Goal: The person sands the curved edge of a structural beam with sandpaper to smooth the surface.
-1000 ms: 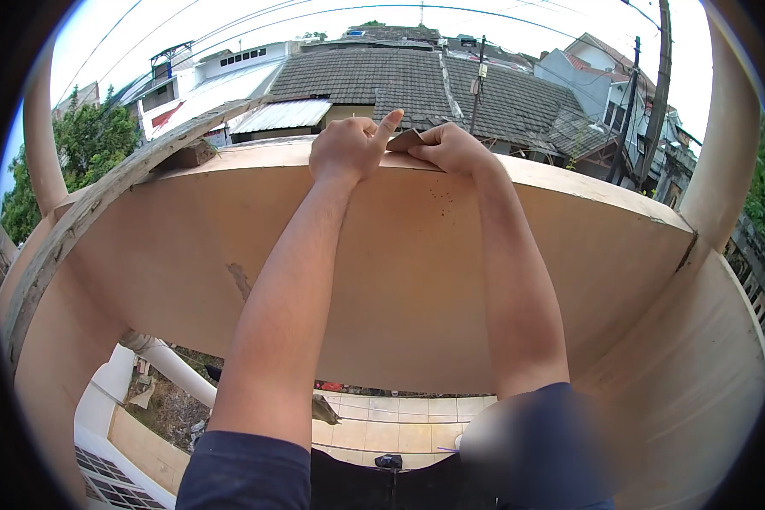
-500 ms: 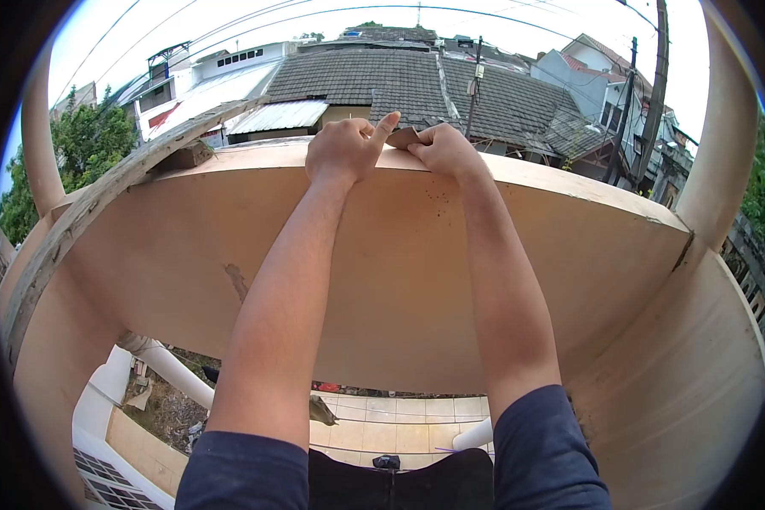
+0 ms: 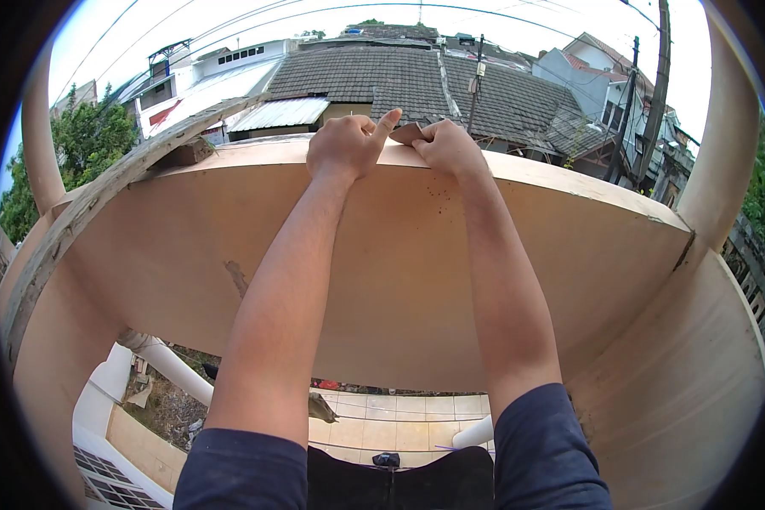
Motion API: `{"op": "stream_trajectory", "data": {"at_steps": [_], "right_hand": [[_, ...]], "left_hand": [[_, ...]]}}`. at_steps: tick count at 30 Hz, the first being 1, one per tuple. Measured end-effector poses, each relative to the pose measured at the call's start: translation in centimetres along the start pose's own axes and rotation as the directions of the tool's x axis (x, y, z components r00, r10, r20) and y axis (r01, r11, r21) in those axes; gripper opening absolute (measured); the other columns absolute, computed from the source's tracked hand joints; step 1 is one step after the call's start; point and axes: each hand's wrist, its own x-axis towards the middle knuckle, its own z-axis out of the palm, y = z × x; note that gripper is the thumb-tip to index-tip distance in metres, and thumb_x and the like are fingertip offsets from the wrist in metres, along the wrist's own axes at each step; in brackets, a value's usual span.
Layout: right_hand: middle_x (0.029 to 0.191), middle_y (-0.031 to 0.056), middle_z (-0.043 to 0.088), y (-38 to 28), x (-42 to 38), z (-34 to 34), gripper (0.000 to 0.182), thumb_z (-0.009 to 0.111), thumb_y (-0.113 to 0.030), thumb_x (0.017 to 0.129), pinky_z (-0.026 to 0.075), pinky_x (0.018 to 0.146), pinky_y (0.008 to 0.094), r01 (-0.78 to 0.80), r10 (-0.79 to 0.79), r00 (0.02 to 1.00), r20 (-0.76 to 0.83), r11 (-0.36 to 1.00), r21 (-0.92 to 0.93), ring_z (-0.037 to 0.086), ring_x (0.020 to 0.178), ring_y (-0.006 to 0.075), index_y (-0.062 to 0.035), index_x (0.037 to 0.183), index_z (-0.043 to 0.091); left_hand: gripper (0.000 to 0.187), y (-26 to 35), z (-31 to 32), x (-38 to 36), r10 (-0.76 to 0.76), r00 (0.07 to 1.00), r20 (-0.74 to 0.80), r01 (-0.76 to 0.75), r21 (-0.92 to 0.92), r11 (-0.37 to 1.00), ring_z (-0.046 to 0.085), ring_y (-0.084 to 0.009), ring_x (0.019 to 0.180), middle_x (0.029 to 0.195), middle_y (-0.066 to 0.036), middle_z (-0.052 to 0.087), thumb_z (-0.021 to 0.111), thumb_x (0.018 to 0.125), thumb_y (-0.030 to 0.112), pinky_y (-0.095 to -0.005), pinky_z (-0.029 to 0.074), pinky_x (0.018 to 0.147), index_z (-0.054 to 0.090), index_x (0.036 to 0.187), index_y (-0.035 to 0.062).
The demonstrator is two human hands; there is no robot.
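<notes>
Both my arms stretch forward to the top of a peach-painted wall beam point(image 3: 399, 280). My right hand point(image 3: 453, 150) pinches a small, flat brown sheet point(image 3: 406, 133) that looks like sandpaper, just above the beam's top edge. Its corner sticks out to the left of my fingers. Beside it, my left hand point(image 3: 346, 148) rests at the same edge with fingers curled in and the thumb pointing up toward the sheet. Whether anything is inside those curled fingers is hidden.
A weathered curved strip point(image 3: 102, 183) crosses the beam's left end, near a brick-like block point(image 3: 189, 153). Round columns point(image 3: 722, 127) stand on both sides. Far below lies a tiled floor point(image 3: 399, 425). Roofs point(image 3: 340, 81), poles and overhead wires are beyond.
The brown sheet and my right hand have shifted very slightly to the right. My left hand stays nearly in place.
</notes>
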Motion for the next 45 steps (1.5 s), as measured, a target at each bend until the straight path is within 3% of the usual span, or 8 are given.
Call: {"op": "stream_trajectory", "data": {"at_steps": [8,13,20,22,26,28,40,45], "right_hand": [[0.123,0.0051,0.080,0.2,0.2,0.2,0.030,0.069,-0.033,0.100,0.057,0.105,0.0471,-0.040,0.040,0.999,-0.004,0.998,0.044,0.074,0.118,0.0283,-0.0293,0.127,0.081],[0.123,0.0049,0.080,0.6,0.0,-0.7,0.030,0.069,-0.033,0.101,0.057,0.105,0.0465,0.126,-0.145,0.982,0.118,0.980,0.152,0.075,0.115,0.0278,-0.0287,0.127,0.082],[0.115,0.0082,0.082,0.4,0.6,0.6,0.029,0.074,-0.034,0.099,0.057,0.101,0.0414,-0.007,0.009,0.999,-0.032,0.999,0.048,0.076,0.110,0.0276,-0.0258,0.126,0.083],[0.102,0.0096,0.082,0.5,0.5,0.7,0.029,0.074,-0.030,0.101,0.056,0.089,0.0384,0.013,-0.010,0.998,-0.063,0.998,0.056,0.073,0.092,0.0185,-0.0137,0.123,0.083],[0.102,0.0097,0.082,0.4,0.1,-0.3,0.029,0.073,-0.030,0.102,0.056,0.089,0.0387,0.116,-0.124,0.990,0.067,0.987,0.116,0.073,0.093,0.0183,-0.0140,0.123,0.083],[0.107,0.0092,0.082,0.6,0.1,-0.5,0.028,0.075,-0.034,0.099,0.056,0.096,0.0410,0.111,-0.131,0.985,0.111,0.979,0.171,0.076,0.102,0.0255,-0.0238,0.124,0.084],[0.113,0.0066,0.081,0.8,0.6,0.0,0.028,0.072,-0.036,0.100,0.057,0.098,0.0455,0.054,-0.059,0.998,0.030,0.989,0.136,0.076,0.108,0.0270,-0.0257,0.123,0.083],[0.110,0.0084,0.082,0.5,0.3,0.5,0.028,0.073,-0.035,0.099,0.057,0.097,0.0434,-0.001,0.002,0.999,-0.040,1.000,0.031,0.077,0.106,0.0276,-0.0235,0.123,0.084]], "left_hand": [[0.091,0.1,-0.3,0.0,-0.001,1.000,0.029,0.001,-0.005,1.000,0.077,-0.0209,0.093,0.090,-0.003,0.079,0.036,0.092,0.096,-0.0417,0.062,0.077,0.085,0.099,0.0193],[0.092,0.0,-0.2,0.0,0.001,1.000,0.014,-0.001,0.004,1.000,0.077,-0.0203,0.091,0.088,-0.002,0.079,0.036,0.092,0.097,-0.0407,0.062,0.076,0.085,0.098,0.0194],[0.091,-0.1,0.0,0.0,-0.001,1.000,0.006,0.001,-0.002,1.000,0.077,-0.0201,0.090,0.087,-0.002,0.078,0.037,0.091,0.097,-0.0409,0.062,0.074,0.084,0.093,0.0194],[0.091,-0.1,0.2,0.2,0.002,1.000,-0.012,-0.002,0.000,1.000,0.076,-0.0202,0.089,0.086,-0.002,0.078,0.037,0.091,0.097,-0.0411,0.062,0.074,0.084,0.091,0.0191],[0.090,0.0,0.0,0.0,0.013,1.000,-0.004,-0.013,-0.011,1.000,0.076,-0.0209,0.086,0.084,-0.002,0.077,0.038,0.091,0.097,-0.0415,0.061,0.072,0.082,0.085,0.0179],[0.090,0.0,0.0,0.1,0.009,1.000,0.018,-0.009,-0.017,1.000,0.075,-0.0211,0.086,0.084,-0.002,0.077,0.038,0.091,0.097,-0.0415,0.060,0.072,0.081,0.084,0.0174],[0.084,0.3,-0.3,-0.2,-0.026,0.999,0.021,0.026,0.005,1.000,0.077,-0.0195,0.094,0.092,-0.002,0.080,0.045,0.092,0.093,-0.0408,0.063,0.078,0.085,0.103,0.0202],[0.088,0.3,-0.5,-0.2,-0.011,0.998,0.061,0.012,-0.015,1.000,0.078,-0.0259,0.101,0.101,-0.006,0.082,0.045,0.092,0.092,-0.0442,0.061,0.089,0.084,0.112,0.0158]]}}
